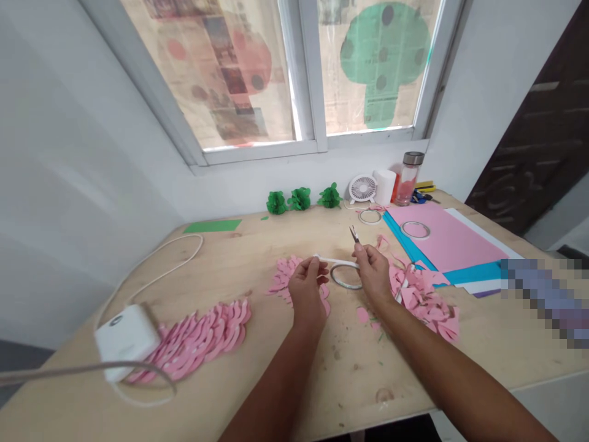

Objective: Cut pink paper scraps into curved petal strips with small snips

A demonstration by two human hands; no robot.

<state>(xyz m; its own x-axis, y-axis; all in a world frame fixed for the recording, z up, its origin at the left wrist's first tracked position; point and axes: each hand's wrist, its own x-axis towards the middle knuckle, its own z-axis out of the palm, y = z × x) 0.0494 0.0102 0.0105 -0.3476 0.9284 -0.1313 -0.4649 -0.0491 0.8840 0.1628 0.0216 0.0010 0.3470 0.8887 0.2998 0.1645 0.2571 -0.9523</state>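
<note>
Between my two hands a thin white strip (338, 262) is stretched above the wooden table. My left hand (307, 283) pinches its left end, with pink paper petals (281, 279) lying behind and beneath. In my right hand (373, 270) are small scissors (353, 234), tips pointing up and away, and the strip's other end meets its fingers. A roll of tape (346, 286) lies on the table between the hands. Just right of my right wrist is a heap of pink paper scraps (430, 298).
Overlapping pink petals (207, 334) and a white box with a cable (126, 337) occupy the left. Green paper shapes (300, 199), a small fan (362, 188) and a glass bottle (408, 181) line the back. Pink sheets (451, 236) lie at right.
</note>
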